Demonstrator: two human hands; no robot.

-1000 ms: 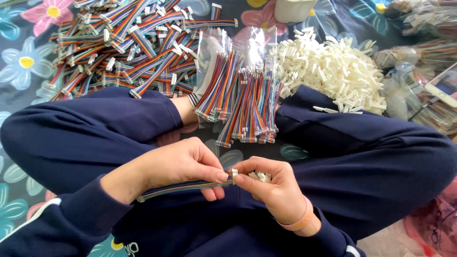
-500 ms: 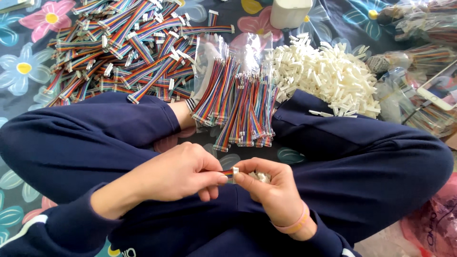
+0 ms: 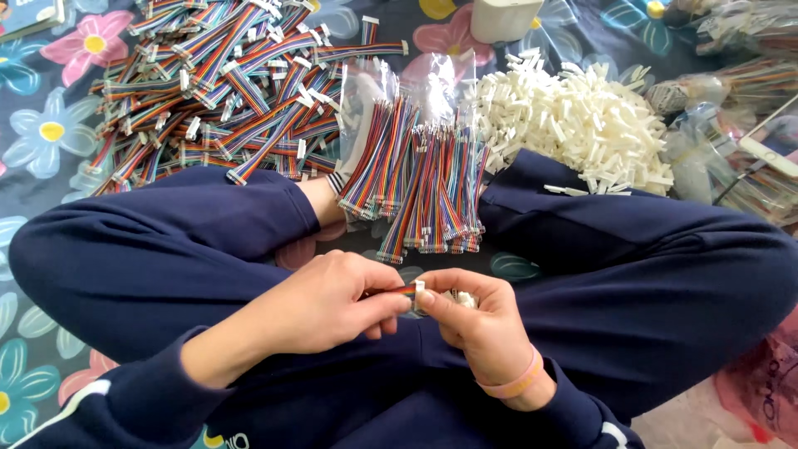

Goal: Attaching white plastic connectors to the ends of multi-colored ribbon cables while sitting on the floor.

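While your left hand [image 3: 332, 303] pinches the rainbow ribbon cable [image 3: 397, 292] above your lap, your right hand [image 3: 474, 320] grips a white connector [image 3: 420, 287]; keep both square, push straight, fingers closed tight.

Both hands meet low over the crossed legs [image 3: 150, 266], the left hand [image 3: 332, 303] and right hand [image 3: 474, 320] pinching a rainbow ribbon cable [image 3: 401, 291] between their fingers [image 3: 432, 301]. Straight ahead, a bagged bundle of cables [image 3: 416, 175] lies in the gap between the knees and blocks a forward reach. Beyond the left knee a heap of finished cables [image 3: 216, 91] covers the floral sheet [image 3: 41, 141]; beyond the right knee sits a pile of white connectors [image 3: 573, 116]. Bare sheet shows only along the far left edge.
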